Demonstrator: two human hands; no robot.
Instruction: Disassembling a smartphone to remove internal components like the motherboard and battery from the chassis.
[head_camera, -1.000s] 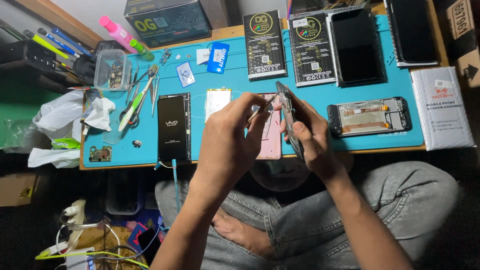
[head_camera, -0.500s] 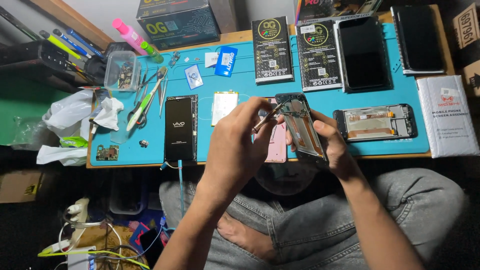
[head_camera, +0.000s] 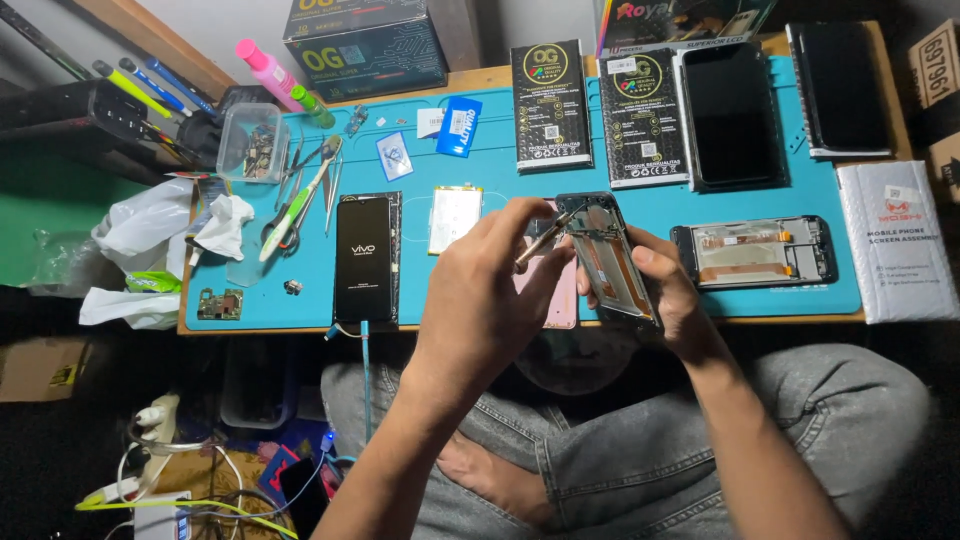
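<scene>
From the head camera, looking down over a low table covered by a blue work mat (head_camera: 640, 195), the person sits cross-legged at its near edge. The right hand (head_camera: 665, 285) grips an opened phone frame (head_camera: 608, 258) along its right side, thumb and fingers curled firmly round it, holding it tilted above the mat's near edge, about midway along. The left hand (head_camera: 490, 290) has its fingers pinched shut on a slim metal tool (head_camera: 545, 238), whose tip touches the upper left part of the frame. A pink phone back (head_camera: 556, 290) lies flat on the mat just under both hands.

Left of the hands a black phone (head_camera: 364, 258) lies face up with a cable running off the near edge, and a pale battery (head_camera: 455, 218) sits beside it. To the right, near the edge, rests another stripped phone frame (head_camera: 755, 252). Along the far edge stand two black parts boxes (head_camera: 595, 115) and a dark screen panel (head_camera: 732, 115). Towards the left end lie scissors and tweezers (head_camera: 300, 195), a clear plastic tub (head_camera: 250, 140) and crumpled white tissue (head_camera: 225, 225).
</scene>
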